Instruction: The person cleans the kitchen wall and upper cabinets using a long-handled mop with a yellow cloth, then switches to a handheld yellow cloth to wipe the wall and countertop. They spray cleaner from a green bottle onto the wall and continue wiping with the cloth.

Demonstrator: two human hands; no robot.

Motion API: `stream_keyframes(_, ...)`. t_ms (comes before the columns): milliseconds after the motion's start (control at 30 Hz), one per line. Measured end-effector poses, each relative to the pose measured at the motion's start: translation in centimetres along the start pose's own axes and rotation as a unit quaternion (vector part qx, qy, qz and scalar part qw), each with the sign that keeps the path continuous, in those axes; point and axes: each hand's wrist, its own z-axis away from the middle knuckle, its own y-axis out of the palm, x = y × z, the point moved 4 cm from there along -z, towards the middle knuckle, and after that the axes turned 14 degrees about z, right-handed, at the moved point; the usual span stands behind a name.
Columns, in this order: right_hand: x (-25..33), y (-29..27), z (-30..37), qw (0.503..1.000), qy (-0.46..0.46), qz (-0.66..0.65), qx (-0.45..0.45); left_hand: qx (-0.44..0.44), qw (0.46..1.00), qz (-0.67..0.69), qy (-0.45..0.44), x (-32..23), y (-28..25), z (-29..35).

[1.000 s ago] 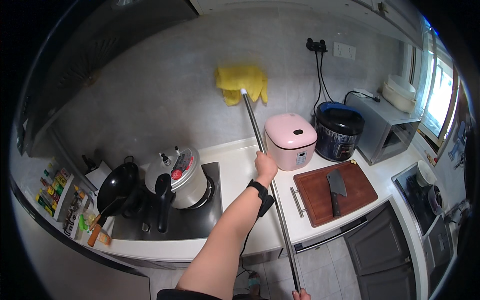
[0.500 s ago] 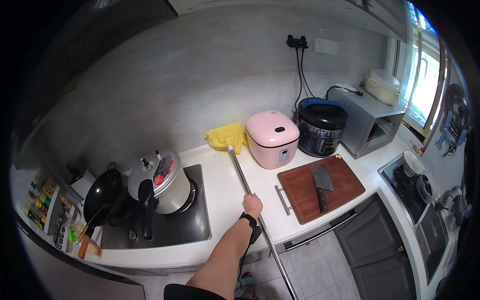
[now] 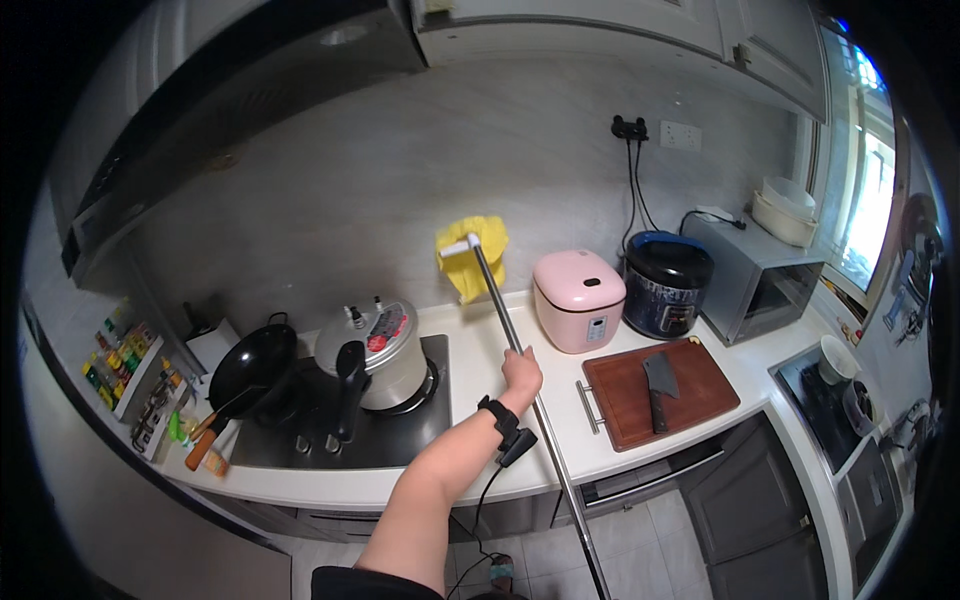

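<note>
A long metal-handled mop (image 3: 505, 322) slants up across the counter. Its white head carries a yellow cloth (image 3: 473, 275), which lies against the grey wall above the counter's back edge. Around the middle of the pole my left hand (image 3: 522, 375) is closed, with a black band and a small device on the wrist. The pole's lower end runs out of the picture at the bottom. My right hand is out of view.
Left stands a hob with a pressure cooker (image 3: 385, 355) and a black wok (image 3: 254, 370). Right are a pink rice cooker (image 3: 579, 302), a dark cooker (image 3: 667, 284), a grey oven (image 3: 757, 285) and a cutting board (image 3: 625, 419) bearing a cleaver (image 3: 659, 390). Cupboards hang above.
The mop head and yellow cloth have moved up the wall from the counter's back edge. My left hand has moved with the pole. The view has tilted upward.
</note>
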Motion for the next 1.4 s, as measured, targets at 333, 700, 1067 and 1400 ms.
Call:
stream_keyframes(333,19.1,-1.3,-5.2,0.981,-0.19,-0.016,-0.027,-0.067,0.985,0.018,0.159,-18.7,-8.9,-7.1)
stream_keyframes(700,31.0,7.1,-8.5,0.973,-0.223,-0.058,-0.034,-0.049,0.985,0.041,0.159,-25.8,-17.8,-15.6)
stream_keyframes(1067,30.4,9.0,-6.0,0.991,-0.134,-0.021,0.012,-0.028,0.995,0.022,0.095,-20.8,-17.6,-16.7)
stream_keyframes(1400,28.5,3.0,-3.8,0.992,-0.102,0.076,-0.012,-0.1,0.989,-0.037,0.098,-19.0,-14.7,-15.4)
